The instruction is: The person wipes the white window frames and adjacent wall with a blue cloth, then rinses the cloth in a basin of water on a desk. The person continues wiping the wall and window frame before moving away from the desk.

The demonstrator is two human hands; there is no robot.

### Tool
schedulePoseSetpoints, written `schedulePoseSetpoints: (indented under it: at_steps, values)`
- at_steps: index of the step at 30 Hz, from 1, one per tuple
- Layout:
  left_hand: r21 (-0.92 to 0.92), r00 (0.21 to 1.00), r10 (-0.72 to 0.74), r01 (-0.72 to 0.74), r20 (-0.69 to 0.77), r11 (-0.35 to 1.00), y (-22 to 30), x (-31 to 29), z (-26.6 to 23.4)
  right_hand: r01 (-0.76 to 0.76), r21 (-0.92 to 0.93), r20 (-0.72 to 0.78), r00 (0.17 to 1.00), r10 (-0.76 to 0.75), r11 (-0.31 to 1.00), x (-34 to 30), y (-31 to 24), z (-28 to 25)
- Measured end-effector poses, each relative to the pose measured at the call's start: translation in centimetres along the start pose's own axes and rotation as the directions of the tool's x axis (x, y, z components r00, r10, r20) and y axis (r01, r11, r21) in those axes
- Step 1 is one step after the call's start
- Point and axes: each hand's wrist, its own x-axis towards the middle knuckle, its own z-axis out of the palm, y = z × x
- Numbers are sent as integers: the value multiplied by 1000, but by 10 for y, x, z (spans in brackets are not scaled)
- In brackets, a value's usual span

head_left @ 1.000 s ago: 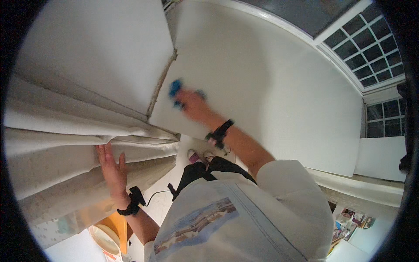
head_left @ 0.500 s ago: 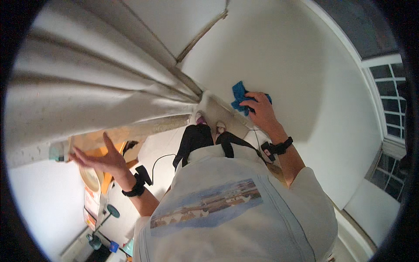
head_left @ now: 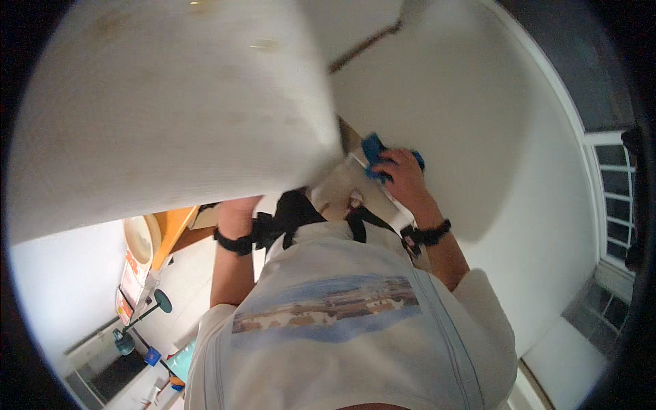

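Note:
My right hand is closed on a crumpled blue cloth, close to the white wall on the right. My left hand is at the lower edge of a large white curtain, which hides its fingers. Whether that hand grips the curtain I cannot tell. The curtain is blurred and covers most of the upper left. Black bands with small devices are strapped round both wrists.
A white wall rises on the right, with a paned window beyond it. Lower left, a pale round basin-like thing is beside an orange wooden piece of furniture. A dark stand with a round head is below them.
My left hand has moved right and inward, from spread fingers to behind the curtain's edge. The curtain has swung closer, its folds flattened. My right hand stays on the cloth, shifted only slightly.

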Motion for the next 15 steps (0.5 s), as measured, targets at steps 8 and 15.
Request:
schedulePoseSetpoints:
  at_steps: [8,15]
  values:
    - [-121,991,-25,41,131,992,27,78,-45,-32,68,384,923,4,997,20,-43,9]
    - [-412,952,226,-125,205,902,-48,32,-115,-69,301,602,787,-134,951,100,-131,69]
